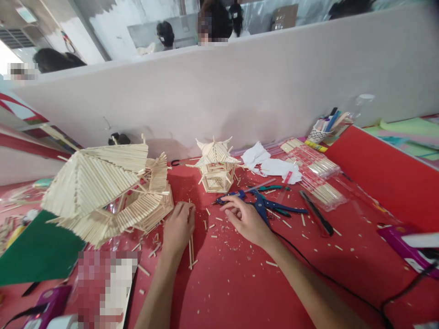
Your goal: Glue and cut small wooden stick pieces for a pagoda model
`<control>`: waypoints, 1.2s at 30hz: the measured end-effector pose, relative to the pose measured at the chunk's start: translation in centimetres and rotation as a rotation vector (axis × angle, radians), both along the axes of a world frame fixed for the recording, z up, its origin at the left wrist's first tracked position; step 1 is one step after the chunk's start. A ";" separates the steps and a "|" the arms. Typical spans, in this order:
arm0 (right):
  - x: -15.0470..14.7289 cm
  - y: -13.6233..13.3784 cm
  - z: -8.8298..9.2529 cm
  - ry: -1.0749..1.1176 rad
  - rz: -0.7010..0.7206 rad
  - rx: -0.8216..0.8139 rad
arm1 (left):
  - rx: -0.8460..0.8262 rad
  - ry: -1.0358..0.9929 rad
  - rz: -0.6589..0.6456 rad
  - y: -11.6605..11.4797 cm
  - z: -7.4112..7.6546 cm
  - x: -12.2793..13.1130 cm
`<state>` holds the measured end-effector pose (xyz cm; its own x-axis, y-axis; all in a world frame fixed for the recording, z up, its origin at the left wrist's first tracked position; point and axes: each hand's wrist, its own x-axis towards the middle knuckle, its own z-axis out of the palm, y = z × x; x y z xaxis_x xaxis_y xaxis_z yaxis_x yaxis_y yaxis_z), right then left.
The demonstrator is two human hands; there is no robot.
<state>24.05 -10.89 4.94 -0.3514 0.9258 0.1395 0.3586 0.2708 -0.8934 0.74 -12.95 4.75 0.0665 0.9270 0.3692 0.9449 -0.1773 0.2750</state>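
My left hand [178,228] rests on the red tabletop [240,283] beside a large stick-built pavilion model [106,192], its fingers curled over a few thin wooden sticks [190,249] that lie under it. My right hand [245,220] lies palm down with fingers spread, just in front of blue-handled cutters [270,206] and not gripping them. A smaller stick pavilion [216,167] stands beyond both hands. Short stick offcuts litter the surface between the hands.
A grey partition [240,87] runs along the back, with other people behind it. White tissue [267,164], packets of sticks [318,176], a pen cup [320,130], a black tool [317,212], a green sheet [37,251], a black cable [329,278] and purple devices [408,249] surround the work area.
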 end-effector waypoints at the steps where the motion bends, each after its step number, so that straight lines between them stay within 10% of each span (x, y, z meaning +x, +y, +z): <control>1: 0.3 0.2 0.0 -0.064 -0.043 0.049 | -0.011 0.045 0.092 0.0 0.2 -0.3; 5: 1.4 0.7 0.5 -0.421 -0.082 0.195 | -0.111 0.184 0.294 -0.1 0.8 -0.7; 11: 1.7 0.3 1.2 -0.811 0.124 0.158 | -0.160 0.152 0.190 0.0 0.1 -0.2; 36: 1.4 0.1 2.3 -0.869 0.051 0.153 | -0.121 -0.091 -0.102 0.2 -1.3 0.4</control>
